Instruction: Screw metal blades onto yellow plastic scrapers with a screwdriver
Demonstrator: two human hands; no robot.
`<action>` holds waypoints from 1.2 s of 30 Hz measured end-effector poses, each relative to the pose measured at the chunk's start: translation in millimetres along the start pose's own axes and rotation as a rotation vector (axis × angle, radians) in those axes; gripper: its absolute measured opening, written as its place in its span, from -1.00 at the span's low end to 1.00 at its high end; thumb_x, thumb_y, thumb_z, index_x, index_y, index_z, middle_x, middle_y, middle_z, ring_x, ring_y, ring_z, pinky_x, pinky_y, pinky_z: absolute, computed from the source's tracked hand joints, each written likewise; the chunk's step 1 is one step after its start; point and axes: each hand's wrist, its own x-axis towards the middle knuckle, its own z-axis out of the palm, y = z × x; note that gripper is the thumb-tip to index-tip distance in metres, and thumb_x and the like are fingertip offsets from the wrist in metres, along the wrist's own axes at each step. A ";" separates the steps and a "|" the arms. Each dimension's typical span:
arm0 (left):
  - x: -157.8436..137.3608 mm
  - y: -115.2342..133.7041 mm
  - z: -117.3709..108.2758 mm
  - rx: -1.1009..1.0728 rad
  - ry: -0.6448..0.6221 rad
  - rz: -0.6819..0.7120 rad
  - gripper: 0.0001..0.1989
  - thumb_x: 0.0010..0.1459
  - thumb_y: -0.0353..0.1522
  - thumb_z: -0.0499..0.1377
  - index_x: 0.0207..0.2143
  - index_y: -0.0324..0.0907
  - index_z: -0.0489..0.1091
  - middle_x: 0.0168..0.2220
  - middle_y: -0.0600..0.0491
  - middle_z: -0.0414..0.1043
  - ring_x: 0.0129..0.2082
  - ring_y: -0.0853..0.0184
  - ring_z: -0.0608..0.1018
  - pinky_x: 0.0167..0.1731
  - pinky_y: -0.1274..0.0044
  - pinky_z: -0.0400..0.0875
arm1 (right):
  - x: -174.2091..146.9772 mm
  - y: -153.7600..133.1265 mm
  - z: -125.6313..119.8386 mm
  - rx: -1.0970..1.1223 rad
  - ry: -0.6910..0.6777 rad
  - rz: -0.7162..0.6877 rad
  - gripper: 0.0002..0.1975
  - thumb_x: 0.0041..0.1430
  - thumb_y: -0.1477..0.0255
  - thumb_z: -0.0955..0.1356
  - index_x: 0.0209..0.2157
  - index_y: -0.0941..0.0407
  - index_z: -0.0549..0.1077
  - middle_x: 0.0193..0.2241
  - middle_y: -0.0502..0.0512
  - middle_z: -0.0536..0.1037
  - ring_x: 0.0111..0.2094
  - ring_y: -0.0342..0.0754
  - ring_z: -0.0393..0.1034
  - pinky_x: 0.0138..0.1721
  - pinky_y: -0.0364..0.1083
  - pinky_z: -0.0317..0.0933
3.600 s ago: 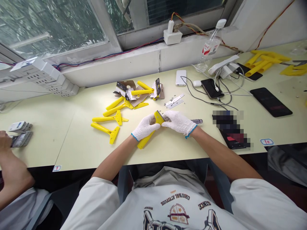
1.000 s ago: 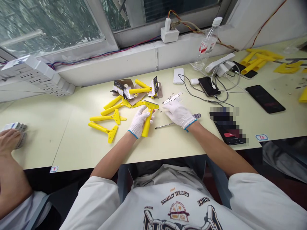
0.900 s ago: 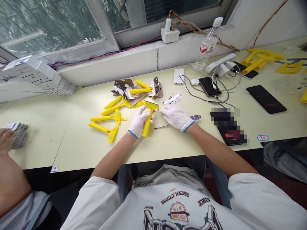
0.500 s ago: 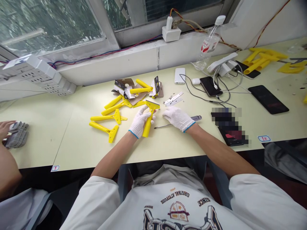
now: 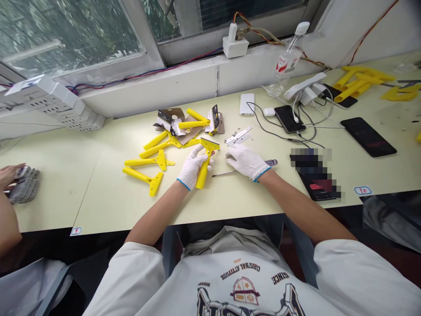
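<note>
My left hand (image 5: pixel 192 169), in a white glove with a blue cuff, is wrapped round the handle of a yellow scraper (image 5: pixel 204 169). Its wide head, with a dark strip along the edge, points away from me. My right hand (image 5: pixel 246 160), gloved the same way, is closed with curled fingers just right of the scraper; what its fingertips hold, if anything, is hidden. Partly under this hand lies a screwdriver (image 5: pixel 272 163) with a clear handle. Flat metal blades (image 5: pixel 241 134) and several tiny screws (image 5: pixel 235 130) lie just beyond the right fingers.
Left of my hands lie more yellow scrapers (image 5: pixel 141 175), some beside opened cardboard packaging (image 5: pixel 171 120). Phones (image 5: pixel 368 136), cables, a power bank (image 5: pixel 247 104) and a plastic bottle (image 5: pixel 287 63) stand or lie to the right. At far left, a co-worker's hand (image 5: pixel 9 175) holds grey parts.
My right hand has shifted slightly right, away from the scraper. My left hand and the scraper stay in nearly the same place.
</note>
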 end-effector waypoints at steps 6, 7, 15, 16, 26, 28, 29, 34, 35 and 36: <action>-1.4 1.2 3.2 -0.002 -0.004 -0.011 -0.15 0.09 -0.43 0.44 0.42 -0.04 0.29 0.12 -0.16 0.62 -0.35 0.38 0.62 -0.44 0.57 0.50 | 3.0 -1.4 6.8 -0.006 -0.026 -0.002 -0.75 0.50 0.41 0.34 -0.03 0.24 0.62 0.09 0.35 0.56 0.05 0.06 0.37 0.16 -0.02 0.23; -1.8 1.2 3.9 0.000 -0.003 -0.014 -0.14 0.09 -0.43 0.44 0.42 -0.03 0.29 0.13 -0.16 0.62 -0.35 0.38 0.62 -0.43 0.57 0.50 | 3.2 -1.3 6.9 -0.011 -0.027 0.002 -0.75 0.51 0.41 0.34 -0.03 0.25 0.62 0.10 0.36 0.55 0.06 0.06 0.37 0.16 -0.02 0.22; -1.4 -1.0 3.8 0.017 -0.017 -0.008 -0.18 0.10 -0.42 0.45 0.40 -0.05 0.33 0.12 -0.17 0.62 -0.34 0.36 0.64 -0.44 0.55 0.51 | 2.7 -4.9 9.4 -0.060 0.012 0.057 -0.60 0.51 0.24 0.40 0.17 0.24 0.53 0.15 0.29 0.53 0.14 0.03 0.46 0.25 0.08 0.38; -1.6 -1.4 3.8 0.018 -0.018 -0.006 -0.18 0.10 -0.42 0.45 0.40 -0.05 0.33 0.12 -0.17 0.63 -0.34 0.36 0.64 -0.43 0.55 0.52 | 2.4 -5.7 9.3 -0.065 0.021 0.064 -0.57 0.50 0.21 0.41 0.19 0.23 0.52 0.17 0.29 0.52 0.16 0.03 0.47 0.26 0.09 0.39; -9.7 -6.1 11.9 0.149 -0.059 0.019 -0.23 0.09 -0.39 0.47 0.34 -0.12 0.36 0.07 -0.15 0.65 -0.36 0.32 0.67 -0.40 0.48 0.55 | -3.9 -20.9 -4.9 -0.055 0.119 0.087 -0.58 0.51 0.25 0.42 0.22 0.22 0.52 0.19 0.28 0.51 0.22 0.05 0.46 0.29 0.12 0.41; -12.2 -6.8 15.6 0.179 -0.088 0.037 -0.27 0.09 -0.38 0.47 0.31 -0.14 0.38 0.06 -0.16 0.65 -0.36 0.31 0.67 -0.39 0.47 0.55 | -5.9 -25.6 -7.3 -0.049 0.139 0.083 -0.58 0.51 0.25 0.42 0.22 0.22 0.52 0.20 0.28 0.51 0.22 0.06 0.46 0.30 0.12 0.40; -13.6 -7.1 17.6 0.196 -0.100 0.046 -0.29 0.10 -0.38 0.46 0.30 -0.16 0.39 0.06 -0.17 0.65 -0.36 0.30 0.67 -0.39 0.46 0.54 | -6.7 -27.7 -8.1 -0.046 0.146 0.080 -0.58 0.51 0.25 0.42 0.22 0.22 0.52 0.20 0.28 0.50 0.23 0.06 0.45 0.30 0.12 0.40; -19.4 -9.1 26.7 0.257 -0.155 0.047 -0.35 0.14 -0.36 0.44 0.27 -0.16 0.42 0.10 -0.17 0.64 -0.33 0.28 0.68 -0.35 0.43 0.55 | -8.4 -33.0 -8.7 -0.027 0.152 0.069 -0.58 0.51 0.25 0.41 0.23 0.22 0.51 0.20 0.27 0.49 0.23 0.07 0.43 0.31 0.15 0.38; -20.0 -9.5 27.7 0.257 -0.162 0.046 -0.36 0.15 -0.36 0.44 0.27 -0.15 0.42 0.09 -0.17 0.64 -0.33 0.28 0.69 -0.35 0.44 0.54 | -8.4 -33.1 -8.2 -0.020 0.152 0.068 -0.58 0.51 0.25 0.42 0.22 0.21 0.51 0.21 0.27 0.49 0.23 0.07 0.43 0.32 0.14 0.36; -20.4 -10.1 28.3 0.255 -0.167 0.045 -0.37 0.15 -0.35 0.44 0.26 -0.15 0.42 0.09 -0.17 0.64 -0.32 0.28 0.69 -0.35 0.44 0.54 | -8.3 -32.9 -7.5 -0.012 0.153 0.066 -0.58 0.50 0.24 0.41 0.22 0.21 0.50 0.21 0.27 0.48 0.23 0.07 0.42 0.32 0.14 0.35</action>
